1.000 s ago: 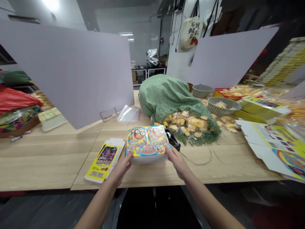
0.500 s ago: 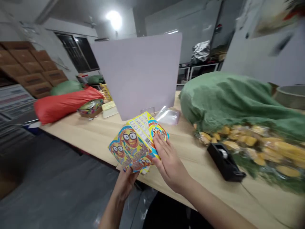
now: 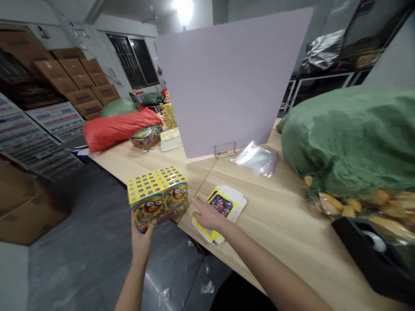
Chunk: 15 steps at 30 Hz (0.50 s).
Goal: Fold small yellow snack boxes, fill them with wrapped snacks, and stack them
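Note:
A yellow printed carton with cartoon faces in glasses on its side and a grid of small pictures on top sits at the table's front edge. My left hand grips its lower left corner, thumb on the front and the other fingers partly hidden behind it. Close to the carton's right end is my right hand, index finger stretched out; whether it touches the carton, I cannot tell. Beneath and beside that hand lies a flat yellow-and-white box with a dark picture panel.
A pale upright board stands behind on a wire stand, near clear plastic bags. To the right are a green cloth sack, wrapped yellow pieces and a black tape dispenser. A red sack lies at the back left.
The carton has been turned and moved left, so its grid face is upward. My right hand has come off it, and the flat box now shows. The view has swung left.

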Tool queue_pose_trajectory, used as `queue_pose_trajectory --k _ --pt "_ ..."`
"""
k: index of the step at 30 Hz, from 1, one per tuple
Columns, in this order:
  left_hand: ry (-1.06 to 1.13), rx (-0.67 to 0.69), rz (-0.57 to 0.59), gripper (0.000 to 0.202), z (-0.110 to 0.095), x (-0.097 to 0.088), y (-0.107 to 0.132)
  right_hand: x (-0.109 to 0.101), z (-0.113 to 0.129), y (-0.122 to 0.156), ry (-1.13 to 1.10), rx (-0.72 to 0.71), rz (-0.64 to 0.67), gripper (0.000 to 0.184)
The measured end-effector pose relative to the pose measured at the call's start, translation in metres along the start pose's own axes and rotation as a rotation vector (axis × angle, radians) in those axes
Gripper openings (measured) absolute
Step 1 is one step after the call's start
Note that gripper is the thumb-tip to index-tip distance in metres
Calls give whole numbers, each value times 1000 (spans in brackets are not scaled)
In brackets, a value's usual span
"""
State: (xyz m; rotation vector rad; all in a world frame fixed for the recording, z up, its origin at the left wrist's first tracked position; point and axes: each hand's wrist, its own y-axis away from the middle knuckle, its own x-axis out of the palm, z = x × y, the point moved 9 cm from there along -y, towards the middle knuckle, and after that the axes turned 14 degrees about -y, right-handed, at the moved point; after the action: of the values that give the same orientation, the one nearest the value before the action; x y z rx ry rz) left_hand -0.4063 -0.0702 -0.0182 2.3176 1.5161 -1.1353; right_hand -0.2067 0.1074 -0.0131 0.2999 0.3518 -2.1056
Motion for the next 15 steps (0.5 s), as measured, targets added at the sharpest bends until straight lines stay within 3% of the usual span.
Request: queue_pose_trajectory --k 4,8,12,15 --pt "-169 -22 -104 70 23 6 -11 15 -7 18 28 14 -42 65" --pt "-194 -93 -180 70 33 26 -32 10 -16 67 62 -79 -64 63" --pt "-227 -174 -217 71 32 38 -82 -17 -45 140 157 -150 -195 70" --pt "-282 -290 -228 73 34 40 -130 -36 -79 200 213 -71 -317 75"
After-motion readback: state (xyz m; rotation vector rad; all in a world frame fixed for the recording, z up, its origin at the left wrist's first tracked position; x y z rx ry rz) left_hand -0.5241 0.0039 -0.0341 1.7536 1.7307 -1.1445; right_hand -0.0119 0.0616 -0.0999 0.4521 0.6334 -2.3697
